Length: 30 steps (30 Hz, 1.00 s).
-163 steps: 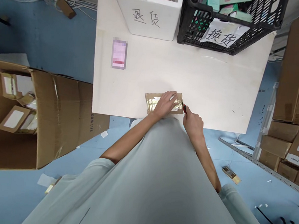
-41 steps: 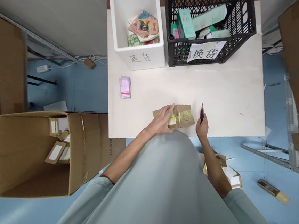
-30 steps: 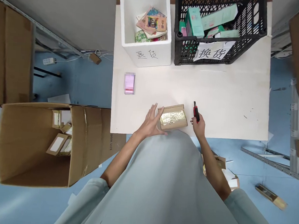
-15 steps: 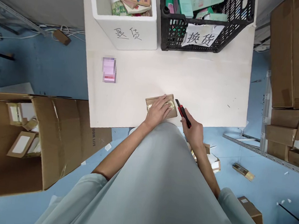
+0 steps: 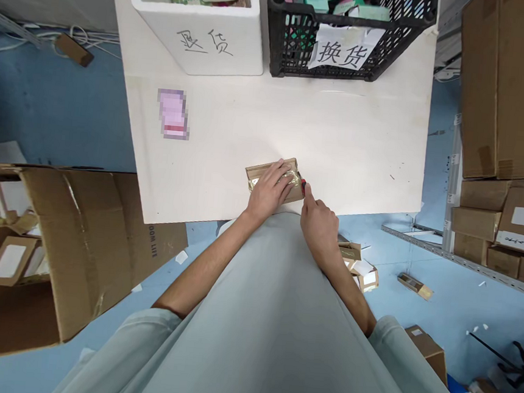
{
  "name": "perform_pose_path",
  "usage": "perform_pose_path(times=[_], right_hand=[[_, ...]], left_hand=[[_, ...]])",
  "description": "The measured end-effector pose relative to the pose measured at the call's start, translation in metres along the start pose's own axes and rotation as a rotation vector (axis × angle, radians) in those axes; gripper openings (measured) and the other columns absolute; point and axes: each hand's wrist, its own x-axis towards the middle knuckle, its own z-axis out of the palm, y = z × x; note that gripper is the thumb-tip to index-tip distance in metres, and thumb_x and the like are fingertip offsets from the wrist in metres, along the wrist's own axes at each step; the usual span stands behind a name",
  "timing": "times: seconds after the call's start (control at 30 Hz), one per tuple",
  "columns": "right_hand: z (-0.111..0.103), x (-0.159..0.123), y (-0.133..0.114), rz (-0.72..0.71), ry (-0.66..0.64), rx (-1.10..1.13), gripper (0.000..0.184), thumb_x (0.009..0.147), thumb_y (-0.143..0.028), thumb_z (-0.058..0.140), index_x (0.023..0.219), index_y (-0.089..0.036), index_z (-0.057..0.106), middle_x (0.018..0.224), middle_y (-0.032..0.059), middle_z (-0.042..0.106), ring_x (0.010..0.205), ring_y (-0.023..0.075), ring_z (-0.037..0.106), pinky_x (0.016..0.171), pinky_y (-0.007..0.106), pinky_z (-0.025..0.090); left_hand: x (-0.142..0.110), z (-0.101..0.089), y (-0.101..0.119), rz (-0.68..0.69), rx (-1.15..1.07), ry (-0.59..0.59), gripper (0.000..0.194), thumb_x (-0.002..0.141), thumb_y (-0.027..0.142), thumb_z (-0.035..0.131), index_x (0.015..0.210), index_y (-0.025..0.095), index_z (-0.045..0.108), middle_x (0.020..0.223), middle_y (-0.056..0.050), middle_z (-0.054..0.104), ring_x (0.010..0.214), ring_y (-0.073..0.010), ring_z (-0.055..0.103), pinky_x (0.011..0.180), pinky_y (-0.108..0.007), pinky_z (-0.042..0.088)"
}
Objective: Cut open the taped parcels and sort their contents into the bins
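Step in hand seems to be slitting the tape (image 5: 295,177) at the box's (image 5: 297,192) 3 o'clock end. Left hand (image 5: 268,191) palm-down over the box, fingers a little apart, bracing it. Right hand (image 5: 318,226) closed around the cutter (image 5: 304,185), which shows at its 11 o'clock; blade contact too small to be sure of. Box lies near the table's (image 5: 367,144) 6 o'clock edge, directly under the left hand, at the right hand's 10 o'clock. Next move calls for firm bracing, a shallow stroke.
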Motion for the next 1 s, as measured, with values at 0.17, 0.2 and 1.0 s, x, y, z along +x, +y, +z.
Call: perform_pose_path(times=[0.17, 0.2, 1.0], right_hand=[[-0.006, 0.004, -0.010, -0.017, -0.008, -0.057, 0.074, 0.118, -0.021, 0.041, 0.187, -0.025, 0.015, 0.120, 0.0172, 0.078, 0.101, 0.0270, 0.081, 0.088, 0.035, 0.059], [-0.008, 0.002, -0.009, -0.018, -0.017, -0.064, 0.072, 0.118, -0.020, 0.041, 0.186, -0.024, 0.018, 0.117, 0.0168, 0.079, 0.101, 0.0271, 0.081, 0.088, 0.035, 0.059], [-0.005, 0.014, -0.004, -0.095, 0.063, -0.059, 0.075, 0.119, -0.017, 0.036, 0.187, -0.021, 0.006, 0.115, 0.0167, 0.081, 0.101, 0.0272, 0.079, 0.088, 0.034, 0.058]], left_hand=[[0.002, 0.000, -0.001, -0.004, 0.015, 0.022, 0.043, 0.120, 0.050, 0.043, 0.135, 0.023, 0.074, 0.160, -0.016, 0.067, 0.170, -0.0335, 0.044, 0.142, -0.063, 0.036], [0.002, 0.000, -0.001, -0.001, 0.017, 0.021, 0.043, 0.120, 0.049, 0.043, 0.134, 0.023, 0.074, 0.160, -0.016, 0.067, 0.170, -0.0333, 0.044, 0.142, -0.062, 0.036], [-0.007, 0.008, -0.010, 0.077, 0.045, 0.100, 0.041, 0.121, 0.046, 0.042, 0.132, 0.021, 0.073, 0.160, -0.017, 0.068, 0.168, -0.0334, 0.048, 0.140, -0.061, 0.041]])
